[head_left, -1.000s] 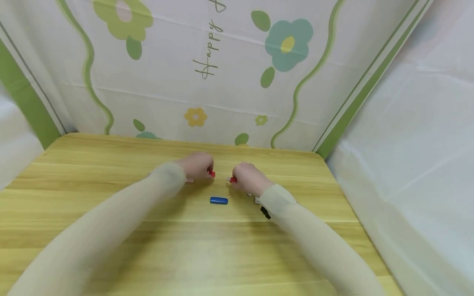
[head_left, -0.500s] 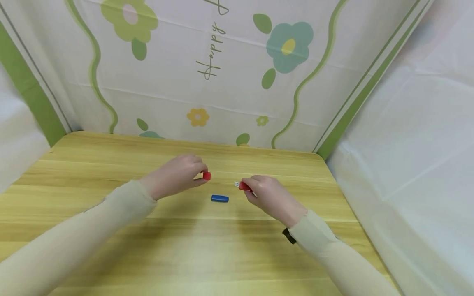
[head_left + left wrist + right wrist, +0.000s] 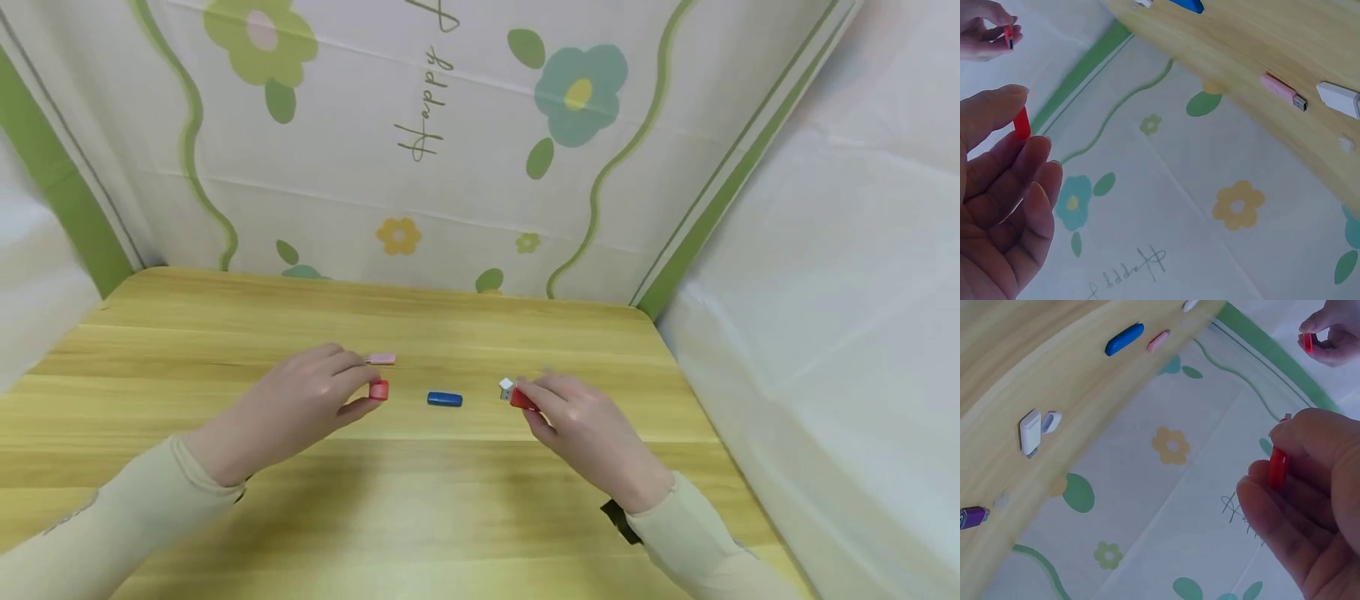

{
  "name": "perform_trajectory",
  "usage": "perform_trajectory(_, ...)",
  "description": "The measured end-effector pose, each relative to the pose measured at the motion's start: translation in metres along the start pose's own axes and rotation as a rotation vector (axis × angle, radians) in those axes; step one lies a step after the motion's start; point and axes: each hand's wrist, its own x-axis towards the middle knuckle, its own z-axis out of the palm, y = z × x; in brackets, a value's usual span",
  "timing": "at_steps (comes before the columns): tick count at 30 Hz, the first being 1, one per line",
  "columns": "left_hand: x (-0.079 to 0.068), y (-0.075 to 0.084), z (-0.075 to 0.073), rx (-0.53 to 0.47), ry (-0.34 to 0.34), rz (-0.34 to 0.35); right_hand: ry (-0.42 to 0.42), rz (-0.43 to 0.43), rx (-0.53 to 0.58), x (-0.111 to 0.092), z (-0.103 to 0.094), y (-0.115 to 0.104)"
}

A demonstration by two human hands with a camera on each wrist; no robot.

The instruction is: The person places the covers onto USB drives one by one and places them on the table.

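Observation:
My left hand [image 3: 296, 404] pinches a small red cap [image 3: 379, 390] between thumb and fingers, raised above the table. In my right hand [image 3: 592, 429] is a red USB flash drive [image 3: 524, 399], its metal plug bare and pointing left towards the cap. The two red pieces are well apart. Between the hands, a blue flash drive [image 3: 445, 399] lies on the wood. A pink flash drive [image 3: 382, 358] lies just beyond the left fingertips; its metal plug shows in the left wrist view. Both wrist views show the thumb and fingers on the red pieces.
On the wooden table [image 3: 450, 517], the right wrist view shows a white flash drive [image 3: 1030, 432], a small white cap [image 3: 1052, 422], and a purple flash drive [image 3: 972, 517] beside a clear piece [image 3: 1001, 499]. Another white drive [image 3: 1339, 99] appears in the left wrist view. A patterned curtain [image 3: 337, 167] stands behind.
Both hands have drawn apart and back towards the body, the left with the red cap and the right with the red flash drive. The pink drive has come into sight.

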Motion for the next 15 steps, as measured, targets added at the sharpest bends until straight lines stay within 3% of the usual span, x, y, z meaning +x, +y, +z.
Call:
perform_trajectory(9, -0.003, 0.017, -0.013, 0.086, 0.032, 0.087, 0.040, -0.014, 0.007, -0.005, 0.001, -0.010)
perform_trajectory(15, -0.006, 0.028, -0.014, 0.109, -0.001, 0.073, 0.055, -0.082, 0.016, -0.005, 0.006, -0.016)
